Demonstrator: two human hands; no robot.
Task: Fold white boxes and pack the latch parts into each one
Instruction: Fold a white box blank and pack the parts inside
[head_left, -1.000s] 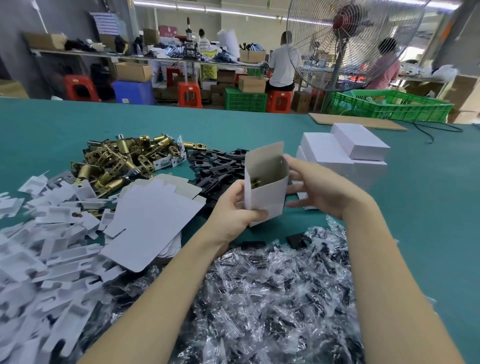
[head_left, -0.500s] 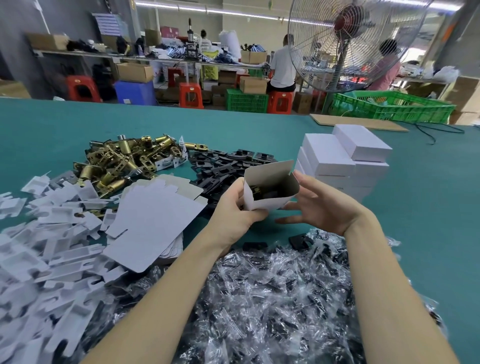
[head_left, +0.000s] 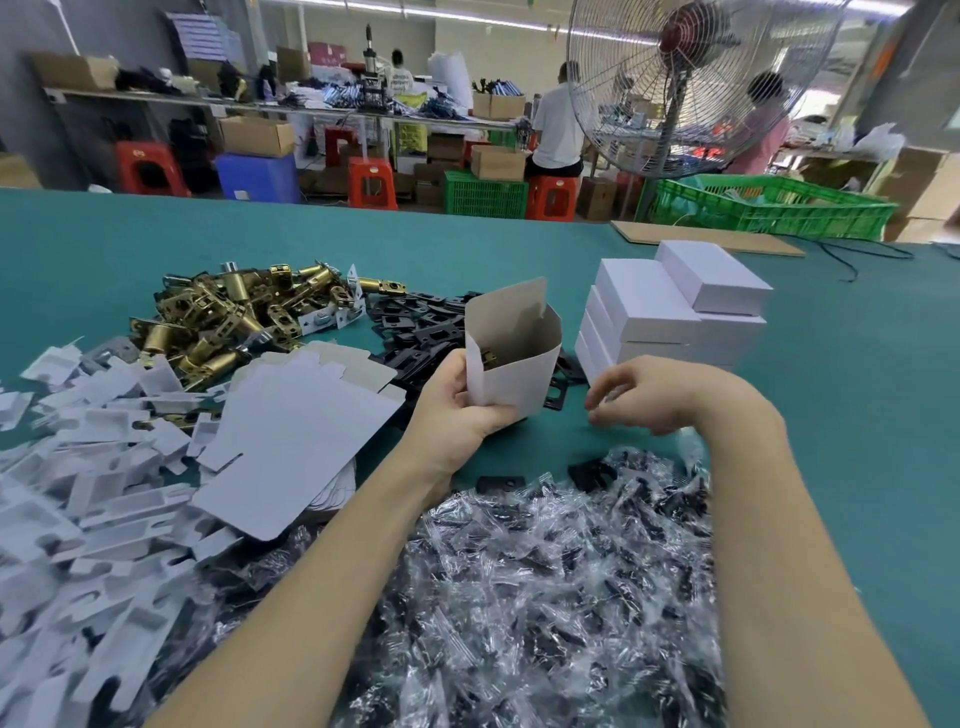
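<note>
Teal worktable (head_left: 857, 415) under latches (head_left: 228, 317), boxes (head_left: 670, 317), fan (head_left: 696, 83).

Latches (head_left: 228, 317) left of plates (head_left: 421, 327), closed boxes (head_left: 670, 317) right

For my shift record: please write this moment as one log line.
left hand: holds open white box | box: brass latch part inside, flap up | right hand: off box, empty | closed boxes: stacked right
</note>
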